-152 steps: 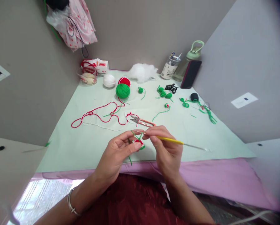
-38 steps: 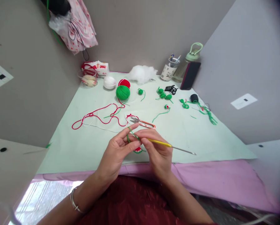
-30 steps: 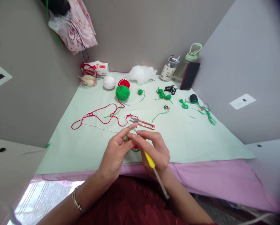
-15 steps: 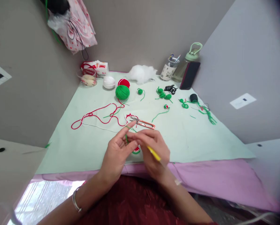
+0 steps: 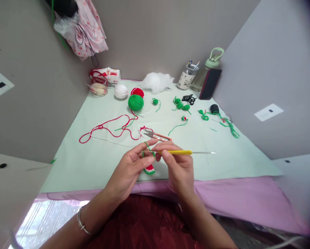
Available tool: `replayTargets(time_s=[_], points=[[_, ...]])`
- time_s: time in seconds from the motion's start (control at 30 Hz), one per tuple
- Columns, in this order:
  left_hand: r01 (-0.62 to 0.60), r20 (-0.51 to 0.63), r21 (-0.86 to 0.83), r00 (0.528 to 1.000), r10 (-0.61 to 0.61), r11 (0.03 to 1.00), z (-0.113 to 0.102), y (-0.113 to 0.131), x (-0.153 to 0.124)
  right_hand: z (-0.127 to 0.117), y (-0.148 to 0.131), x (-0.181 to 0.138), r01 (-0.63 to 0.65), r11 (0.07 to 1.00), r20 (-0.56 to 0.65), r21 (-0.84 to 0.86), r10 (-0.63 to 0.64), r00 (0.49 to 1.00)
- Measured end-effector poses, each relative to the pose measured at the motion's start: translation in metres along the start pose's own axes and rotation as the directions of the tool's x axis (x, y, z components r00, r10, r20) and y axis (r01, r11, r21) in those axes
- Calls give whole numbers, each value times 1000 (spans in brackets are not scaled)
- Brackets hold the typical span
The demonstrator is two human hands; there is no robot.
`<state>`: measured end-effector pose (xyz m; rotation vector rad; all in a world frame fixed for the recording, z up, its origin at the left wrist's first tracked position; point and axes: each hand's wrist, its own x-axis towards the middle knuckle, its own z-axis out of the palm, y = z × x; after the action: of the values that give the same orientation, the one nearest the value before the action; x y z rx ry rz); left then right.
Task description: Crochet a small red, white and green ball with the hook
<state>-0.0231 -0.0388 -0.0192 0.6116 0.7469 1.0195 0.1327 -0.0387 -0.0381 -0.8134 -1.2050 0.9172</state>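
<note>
My left hand (image 5: 129, 167) pinches a small crocheted piece (image 5: 150, 169), red with a white and green edge, which hangs below the thumb. Green yarn loops over the left index finger. Between the fingers of my right hand (image 5: 179, 167) lies a crochet hook (image 5: 179, 152) with a yellow handle, held nearly level. Its thin tip reaches left to the green yarn at the left fingertips; whether it passes through a stitch I cannot tell. Just beyond the hands lie orange thread snips (image 5: 158, 136), blades pointing left.
Green (image 5: 135, 102), red (image 5: 137, 92) and white yarn balls (image 5: 121, 91) stand behind loose red and white strands (image 5: 100, 127). White stuffing (image 5: 157, 82), a pen cup (image 5: 188, 77), a bottle (image 5: 205, 74) and a phone (image 5: 210, 84) line the back. Small green pieces (image 5: 180, 104) and a black clip (image 5: 189, 99) lie right.
The crochet hook has swung from a slant toward me to nearly level, with its far end pointing right. My right hand has turned with it, and more of the crocheted piece shows.
</note>
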Motion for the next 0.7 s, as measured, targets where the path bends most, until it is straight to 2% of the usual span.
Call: replayTargets(time_s=[0.13, 0.23, 0.3, 0.4, 0.47, 0.53, 0.63, 0.7], points=[[-34, 4, 6, 999, 34, 999, 0, 0, 0, 4, 2, -4, 65, 992, -3, -111, -65, 998], [-31, 20, 22, 999, 30, 999, -2, 1, 1, 0, -3, 1, 189, 945, -31, -268, -204, 978], [-10, 32, 44, 999, 8, 999, -4, 2, 1, -8, -5, 11, 231, 899, -100, -373, -286, 953], [-5, -2, 82, 1000, 6, 997, -9, 6, 4, -28, -9, 36, 145, 885, -279, -442, -289, 916], [-35, -28, 122, 999, 38, 992, -12, 12, 7, -42, -12, 56, 124, 882, -348, -454, -304, 887], [-85, -23, 177, 996, 90, 981, -14, 20, 12, -49, -17, 73, 150, 912, -285, -383, -271, 919], [-161, 42, 275, 987, 155, 948, -13, 34, 23, -43, -29, 90, 75, 952, -16, -298, -84, 996], [-206, 96, 345, 978, 184, 916, -11, 44, 33, -30, -35, 96, -22, 948, 167, -318, 79, 983]])
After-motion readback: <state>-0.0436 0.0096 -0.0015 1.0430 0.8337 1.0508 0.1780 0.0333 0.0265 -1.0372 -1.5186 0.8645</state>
